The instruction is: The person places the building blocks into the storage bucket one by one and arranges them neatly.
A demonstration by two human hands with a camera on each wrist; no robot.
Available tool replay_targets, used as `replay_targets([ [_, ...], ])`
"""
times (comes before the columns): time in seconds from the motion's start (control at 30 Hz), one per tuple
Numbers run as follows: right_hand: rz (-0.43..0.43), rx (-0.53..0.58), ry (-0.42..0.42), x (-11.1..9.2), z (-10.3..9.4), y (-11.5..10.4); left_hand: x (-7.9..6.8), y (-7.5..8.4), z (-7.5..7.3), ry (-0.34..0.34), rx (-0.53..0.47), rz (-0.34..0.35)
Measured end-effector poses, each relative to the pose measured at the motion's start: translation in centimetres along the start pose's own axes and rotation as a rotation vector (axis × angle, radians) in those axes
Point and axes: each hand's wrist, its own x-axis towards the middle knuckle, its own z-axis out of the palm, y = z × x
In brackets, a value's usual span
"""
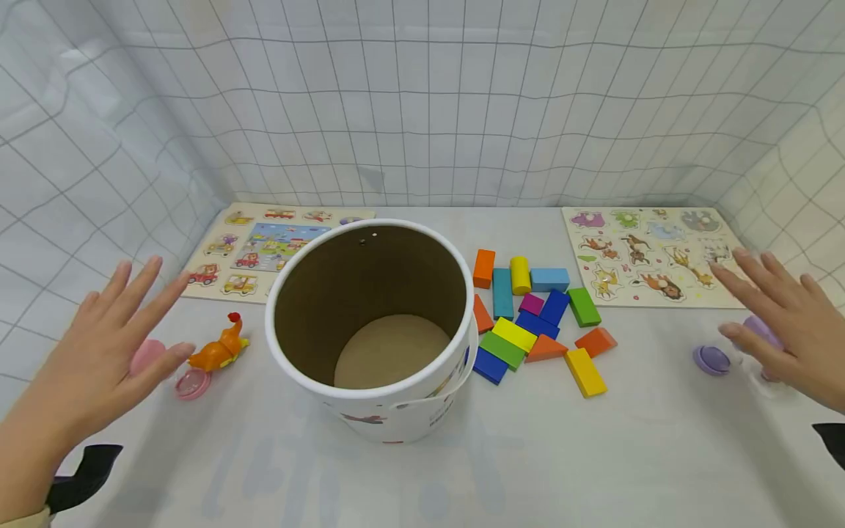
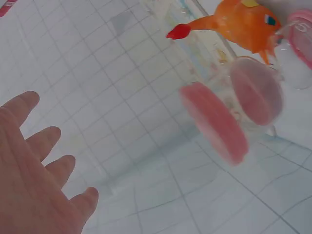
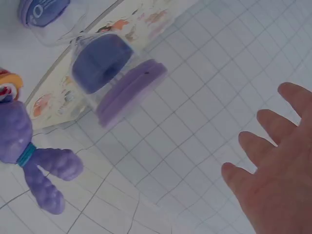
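My left hand [image 1: 112, 345] is held up at the left, its fingers spread and nothing in its grasp. Partly behind it are a clear container with a pink lid [image 2: 214, 124], a small pink round tub [image 1: 193, 383] and an orange toy animal [image 1: 218, 352] with a red tip. On the far right, my right hand [image 1: 792, 330] is likewise raised with fingers apart, holding nothing. It partly covers a clear container with a purple lid [image 3: 131, 92]; a small purple round tub [image 1: 711, 360] lies beside it. A knobbly purple toy [image 3: 14, 131] shows only in the right wrist view.
Between the hands stands a white bucket [image 1: 370, 407], with no contents visible inside. Several coloured wooden blocks [image 1: 521, 334] lie scattered to its right. A vehicle puzzle board [image 1: 224, 268] lies back left, an animal puzzle board [image 1: 650, 257] back right. Checked white cloth [image 1: 422, 95] hangs behind.
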Motion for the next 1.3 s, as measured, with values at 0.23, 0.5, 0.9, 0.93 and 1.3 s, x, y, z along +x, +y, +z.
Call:
replay_targets([
  [0.23, -0.036, 0.169, 0.268, 2.0, -1.4, -4.7, 2.4, 4.4, -2.5, 0.182, -0.352, 0.052],
  [0.5, -0.144, 0.497, 0.251, 5.4, 1.2, -8.8, 7.1, 8.5, -1.9, 0.153, -0.902, 0.181],
  [0.9, -0.010, 0.648, -0.248, 7.6, 9.1, -9.9, 10.1, 9.1, 3.4, -0.030, -1.351, 0.215],
  [0.93, -0.002, 0.653, -0.260, 7.6, 9.5, -9.8, 10.0, 8.8, 3.8, -0.042, -1.396, 0.220],
  [1.3, -0.055, 0.419, -0.365, 7.4, 11.8, -9.9, 10.2, 8.2, 5.2, -0.082, -1.560, 0.207],
])
